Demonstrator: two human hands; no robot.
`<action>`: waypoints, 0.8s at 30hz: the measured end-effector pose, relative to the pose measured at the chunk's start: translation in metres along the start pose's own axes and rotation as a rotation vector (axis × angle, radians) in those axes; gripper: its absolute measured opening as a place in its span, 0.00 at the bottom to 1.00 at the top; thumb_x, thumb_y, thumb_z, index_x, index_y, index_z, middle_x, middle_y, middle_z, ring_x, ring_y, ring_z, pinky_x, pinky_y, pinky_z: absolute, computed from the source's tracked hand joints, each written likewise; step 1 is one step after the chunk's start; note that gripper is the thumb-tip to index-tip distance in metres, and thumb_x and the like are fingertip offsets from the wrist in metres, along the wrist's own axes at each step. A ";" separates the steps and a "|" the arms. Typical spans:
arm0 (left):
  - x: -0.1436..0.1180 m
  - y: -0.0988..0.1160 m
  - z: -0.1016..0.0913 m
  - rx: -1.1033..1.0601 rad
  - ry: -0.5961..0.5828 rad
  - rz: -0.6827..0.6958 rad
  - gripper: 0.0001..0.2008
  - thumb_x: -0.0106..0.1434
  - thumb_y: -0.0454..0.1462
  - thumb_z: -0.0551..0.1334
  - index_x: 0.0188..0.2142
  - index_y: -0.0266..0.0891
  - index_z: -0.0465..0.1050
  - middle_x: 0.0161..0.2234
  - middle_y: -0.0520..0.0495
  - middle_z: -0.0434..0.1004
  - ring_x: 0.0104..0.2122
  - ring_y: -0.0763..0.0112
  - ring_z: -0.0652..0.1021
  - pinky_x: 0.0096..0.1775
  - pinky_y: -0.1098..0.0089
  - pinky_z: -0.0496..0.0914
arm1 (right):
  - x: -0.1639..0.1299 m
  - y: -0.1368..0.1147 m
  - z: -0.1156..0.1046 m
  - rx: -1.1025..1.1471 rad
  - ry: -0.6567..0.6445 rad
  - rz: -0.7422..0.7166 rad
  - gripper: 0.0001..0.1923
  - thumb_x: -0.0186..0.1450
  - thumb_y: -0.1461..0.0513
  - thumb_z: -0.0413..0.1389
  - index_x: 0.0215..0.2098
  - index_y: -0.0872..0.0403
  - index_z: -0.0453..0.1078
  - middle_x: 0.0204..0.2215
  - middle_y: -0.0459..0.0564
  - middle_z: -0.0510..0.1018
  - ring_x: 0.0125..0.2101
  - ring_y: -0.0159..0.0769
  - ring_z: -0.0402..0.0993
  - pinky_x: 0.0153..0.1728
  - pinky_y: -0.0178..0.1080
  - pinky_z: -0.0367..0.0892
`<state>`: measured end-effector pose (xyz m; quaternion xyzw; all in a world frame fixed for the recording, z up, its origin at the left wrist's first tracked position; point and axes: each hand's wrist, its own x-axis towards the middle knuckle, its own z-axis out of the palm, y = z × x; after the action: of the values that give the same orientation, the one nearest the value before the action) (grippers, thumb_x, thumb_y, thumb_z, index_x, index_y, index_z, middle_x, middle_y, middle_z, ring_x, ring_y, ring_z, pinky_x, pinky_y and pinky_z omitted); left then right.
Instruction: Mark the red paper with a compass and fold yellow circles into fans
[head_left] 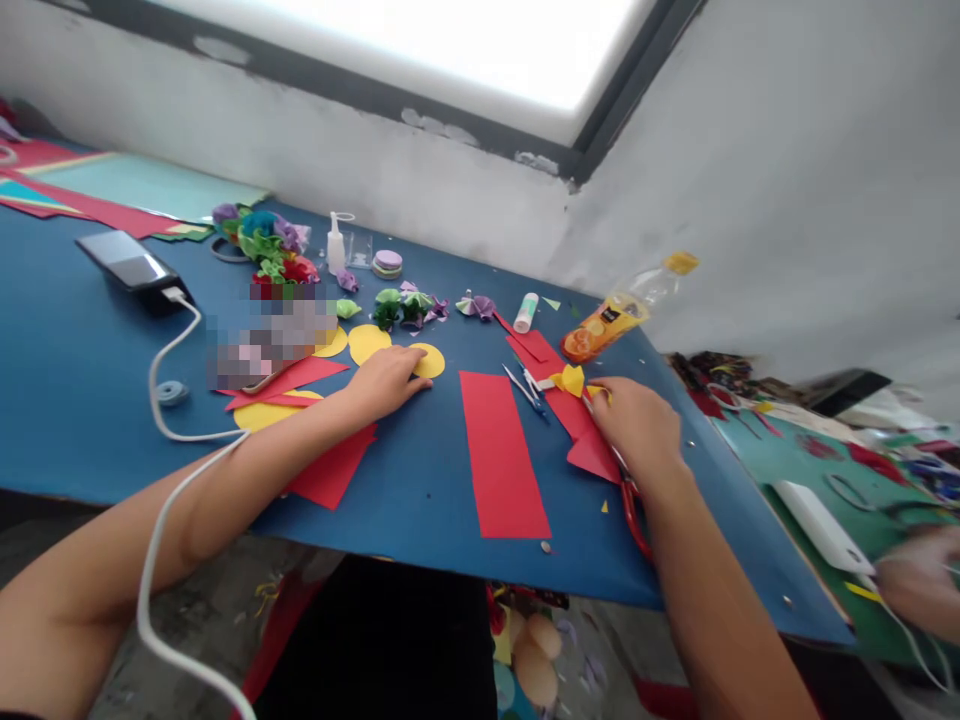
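Observation:
My left hand [386,383] rests on the blue table with thumb and forefinger apart, fingertips touching a yellow paper circle [430,361]. Another yellow circle [367,343] lies just behind it. My right hand [637,425] is closed, with a small yellow paper scrap [598,393] at its fingertips. Under and beside that hand lies a pair of scissors with red handles [632,515], partly hidden. More crumpled yellow paper [571,380] sits on red paper strips [564,401] close by. Between my hands lies a red paper rectangle [504,455], and a compass [529,391] is next to it.
An orange drink bottle [609,318] and a glue stick [526,313] stand or lie toward the back right. Paper flowers [409,308], a white glue bottle [335,245] and a phone [131,265] with a white cable [157,390] are farther left. Another person's hand [922,578] shows at right.

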<state>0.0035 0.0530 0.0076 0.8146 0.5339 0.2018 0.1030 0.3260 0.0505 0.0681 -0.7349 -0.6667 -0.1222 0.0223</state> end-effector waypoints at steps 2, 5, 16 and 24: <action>0.002 -0.002 0.002 -0.014 0.019 -0.020 0.20 0.64 0.42 0.58 0.50 0.29 0.67 0.46 0.33 0.74 0.47 0.53 0.74 0.47 0.60 0.67 | -0.003 -0.022 -0.007 0.059 0.067 -0.076 0.17 0.63 0.62 0.48 0.45 0.56 0.75 0.43 0.59 0.79 0.42 0.49 0.76 0.37 0.43 0.70; 0.005 -0.005 0.005 -0.044 0.060 -0.054 0.26 0.63 0.42 0.59 0.55 0.25 0.63 0.55 0.29 0.66 0.55 0.51 0.67 0.55 0.58 0.61 | -0.010 -0.062 -0.004 0.308 0.142 -0.353 0.14 0.63 0.61 0.50 0.39 0.53 0.76 0.37 0.54 0.81 0.38 0.45 0.77 0.36 0.42 0.71; 0.016 -0.004 0.006 -0.227 0.097 -0.157 0.39 0.56 0.39 0.65 0.62 0.27 0.51 0.51 0.35 0.73 0.51 0.54 0.71 0.52 0.59 0.63 | -0.034 -0.108 0.041 0.759 0.128 -0.703 0.11 0.65 0.62 0.49 0.38 0.54 0.74 0.37 0.54 0.80 0.39 0.40 0.76 0.43 0.44 0.71; 0.006 0.007 0.003 -0.582 0.098 -0.184 0.16 0.58 0.39 0.61 0.45 0.33 0.71 0.41 0.42 0.79 0.40 0.64 0.78 0.42 0.65 0.71 | -0.033 -0.107 0.034 1.189 -0.034 -0.423 0.16 0.61 0.55 0.56 0.43 0.55 0.70 0.39 0.54 0.77 0.34 0.35 0.74 0.31 0.37 0.71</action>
<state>0.0128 0.0559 0.0091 0.6887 0.5294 0.3749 0.3238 0.2227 0.0366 0.0139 -0.4511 -0.7518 0.2790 0.3916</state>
